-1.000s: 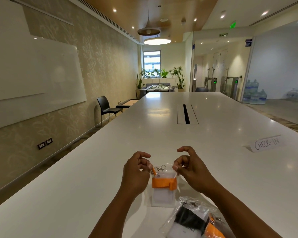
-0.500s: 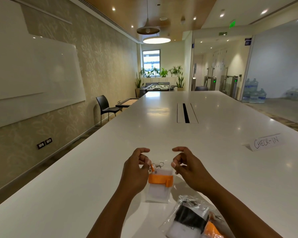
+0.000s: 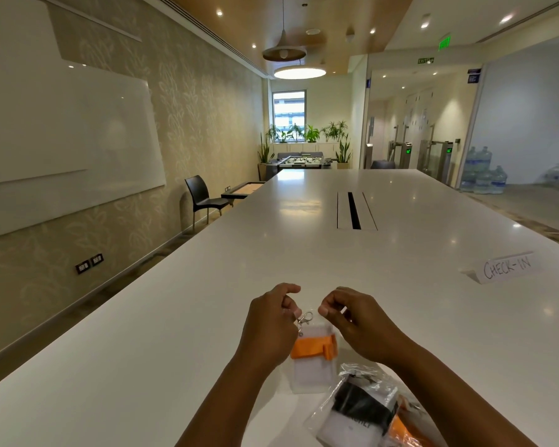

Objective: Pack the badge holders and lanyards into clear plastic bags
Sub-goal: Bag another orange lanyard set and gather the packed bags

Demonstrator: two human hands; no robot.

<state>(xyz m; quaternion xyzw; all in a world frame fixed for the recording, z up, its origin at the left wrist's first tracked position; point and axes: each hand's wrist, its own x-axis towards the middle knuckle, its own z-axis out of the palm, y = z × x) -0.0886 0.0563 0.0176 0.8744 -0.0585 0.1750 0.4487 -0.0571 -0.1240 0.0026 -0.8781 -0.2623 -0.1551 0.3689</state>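
A clear plastic bag (image 3: 310, 372) hangs upright over the near end of the white table (image 3: 175, 317). Inside it are a badge holder with an orange lanyard (image 3: 313, 348) wrapped round it and a metal clip (image 3: 305, 318) at the top. My left hand (image 3: 271, 327) pinches the bag's top left corner, and my right hand (image 3: 352, 324) pinches its top right corner. A packed bag with a black lanyard (image 3: 359, 411) lies on the table just under my right forearm, with another orange-lanyard bag (image 3: 407, 430) beside it.
A folded paper sign reading CHECK-IN (image 3: 505, 267) stands at the right. A cable slot (image 3: 354, 210) is set into the table's middle. A black chair (image 3: 204, 198) stands by the left wall.
My hands have drawn closer together at the bag's top edge. The bag hangs much as before between them.
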